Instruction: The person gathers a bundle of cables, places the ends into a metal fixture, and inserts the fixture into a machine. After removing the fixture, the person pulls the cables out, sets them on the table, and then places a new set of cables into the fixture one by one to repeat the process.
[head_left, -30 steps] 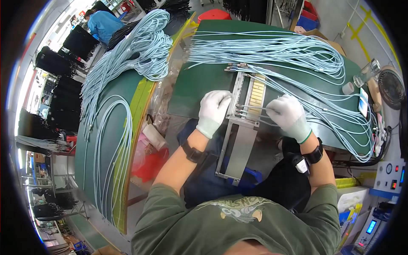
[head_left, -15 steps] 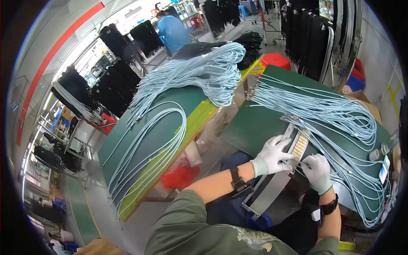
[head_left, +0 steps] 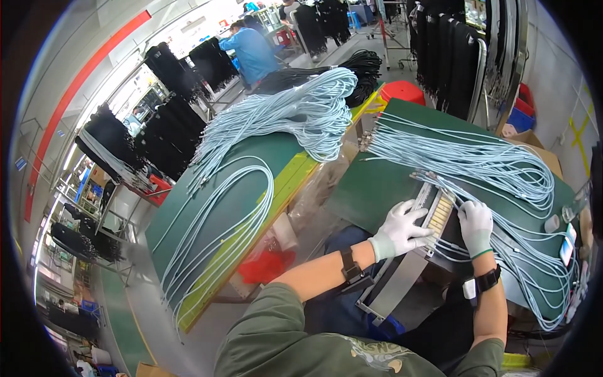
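Note:
My left hand [head_left: 404,230], in a white glove, lies with its fingers spread along the left side of a long metal fixture [head_left: 394,286]. Its thumb reaches toward a row of yellowish blocks [head_left: 440,217] set in the fixture's upper part. Just right of that row is my right hand [head_left: 475,226], also gloved, with its fingers bent down at the light blue cables [head_left: 502,235]. Whatever its fingertips grip is hidden. Thin cable ends [head_left: 453,249] stick out between the fixture's lower blocks and my right hand.
A larger cable bundle [head_left: 465,154] lies across the green table [head_left: 358,188]. On the left table [head_left: 220,151] are a thick cable heap [head_left: 282,113] and a looped bunch [head_left: 267,188]. A red stool [head_left: 403,92] and racks of black cables [head_left: 446,63] stand beyond. A person [head_left: 251,53] in blue works farther off.
My right hand has moved up and away from the lower blocks to the cables beside the fixture. My left hand stays nearly in place.

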A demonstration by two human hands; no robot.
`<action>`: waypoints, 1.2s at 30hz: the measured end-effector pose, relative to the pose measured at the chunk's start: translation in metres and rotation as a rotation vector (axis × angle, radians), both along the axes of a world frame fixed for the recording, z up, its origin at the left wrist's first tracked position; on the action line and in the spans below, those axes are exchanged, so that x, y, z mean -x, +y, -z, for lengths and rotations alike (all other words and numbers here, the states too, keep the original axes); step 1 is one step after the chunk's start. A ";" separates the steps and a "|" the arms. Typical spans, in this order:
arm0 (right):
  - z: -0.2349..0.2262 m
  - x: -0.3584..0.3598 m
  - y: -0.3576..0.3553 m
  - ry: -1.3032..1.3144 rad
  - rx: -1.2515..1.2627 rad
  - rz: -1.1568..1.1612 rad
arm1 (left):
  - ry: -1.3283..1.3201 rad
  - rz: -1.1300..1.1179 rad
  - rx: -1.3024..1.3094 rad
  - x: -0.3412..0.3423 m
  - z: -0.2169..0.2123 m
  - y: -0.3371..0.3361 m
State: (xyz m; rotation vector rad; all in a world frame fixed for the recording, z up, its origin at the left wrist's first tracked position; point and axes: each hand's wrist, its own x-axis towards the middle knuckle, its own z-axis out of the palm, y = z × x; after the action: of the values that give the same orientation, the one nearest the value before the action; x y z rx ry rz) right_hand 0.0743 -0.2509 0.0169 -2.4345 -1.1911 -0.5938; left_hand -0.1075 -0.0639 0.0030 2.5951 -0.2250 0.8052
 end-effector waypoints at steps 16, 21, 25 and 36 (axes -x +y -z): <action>-0.042 0.072 0.007 0.299 -0.240 -0.491 | -0.059 0.138 0.472 -0.001 -0.025 -0.002; -0.039 0.064 -0.010 0.480 -0.144 -0.431 | -0.071 0.083 0.415 0.004 -0.024 0.003; -0.031 0.049 -0.018 0.517 -0.163 -0.400 | -0.119 -0.112 0.316 0.001 -0.022 0.007; -0.037 0.044 -0.012 0.149 -0.129 -0.352 | 0.036 -0.239 0.452 -0.007 -0.006 0.023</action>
State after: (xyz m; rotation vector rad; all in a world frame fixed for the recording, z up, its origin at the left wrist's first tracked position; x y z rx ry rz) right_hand 0.0301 -0.2634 0.0543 -2.0555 -1.4250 -0.3651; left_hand -0.1007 -0.0411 0.0095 2.2262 0.2568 0.7818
